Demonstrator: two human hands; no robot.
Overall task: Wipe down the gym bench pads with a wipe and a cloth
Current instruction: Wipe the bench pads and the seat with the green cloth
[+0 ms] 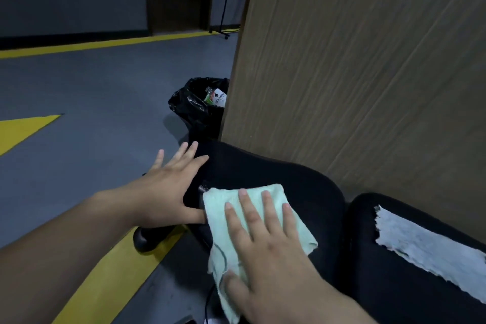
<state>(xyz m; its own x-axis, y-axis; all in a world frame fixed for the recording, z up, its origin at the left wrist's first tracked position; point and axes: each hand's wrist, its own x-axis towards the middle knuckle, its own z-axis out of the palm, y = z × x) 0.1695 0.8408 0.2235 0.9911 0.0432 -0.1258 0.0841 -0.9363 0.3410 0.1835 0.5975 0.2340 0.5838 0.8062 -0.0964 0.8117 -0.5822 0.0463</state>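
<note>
Cloth (217, 221) – pale green, folded, spread flat on the near black bench pad (289, 176), its lower end draping over the pad's edge
Right hand (268, 252) – fingers straight and spread, pressing the cloth down, gripping nothing
Left hand (171, 187) – flat and splayed against the same pad's left side, thumb touching the cloth's edge, holding nothing
Second pad (368, 271) – black, just right of the first, with a white wipe (426, 247) lying crumpled on top
Wood-grain panel (368, 61) – upright behind both pads
Bin (194, 108) – black liner, litter inside, beside the panel
Floor (92, 92) – grey-blue, with yellow markings (105, 43)
</note>
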